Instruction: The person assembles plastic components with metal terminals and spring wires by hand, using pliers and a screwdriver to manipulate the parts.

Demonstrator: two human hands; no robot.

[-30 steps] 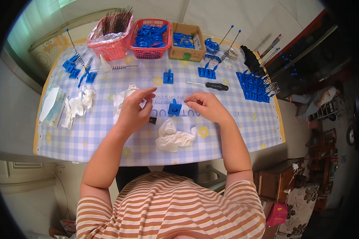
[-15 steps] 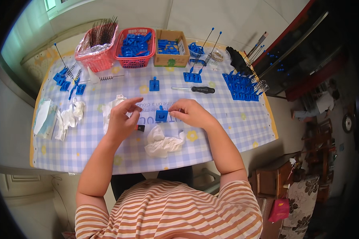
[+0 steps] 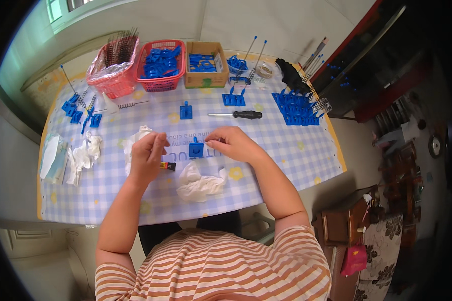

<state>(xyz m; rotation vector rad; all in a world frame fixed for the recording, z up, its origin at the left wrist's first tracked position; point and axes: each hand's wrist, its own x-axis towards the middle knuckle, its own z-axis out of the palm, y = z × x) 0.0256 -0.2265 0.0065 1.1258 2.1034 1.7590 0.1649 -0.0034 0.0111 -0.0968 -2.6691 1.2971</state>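
One blue block (image 3: 196,150) sits on the tablecloth (image 3: 236,193) between the curled left hand (image 3: 148,156) and bent-fingered right hand (image 3: 231,143), whose grips I cannot tell, and I judge positioning in hand, the next move calling for a steady pinch.

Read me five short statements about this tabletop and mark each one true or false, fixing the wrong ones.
1. A crumpled white tissue lies nearer the person than the small blue piece between the hands. True.
2. The right hand grips the screwdriver. False: the screwdriver lies on the tablecloth, beyond that hand.
3. The cardboard box stands left of the red basket of blue parts. False: it stands to the right.
4. A black-ended tube shows beside the left hand. True.
5. The person's shirt is plain. False: it is striped.
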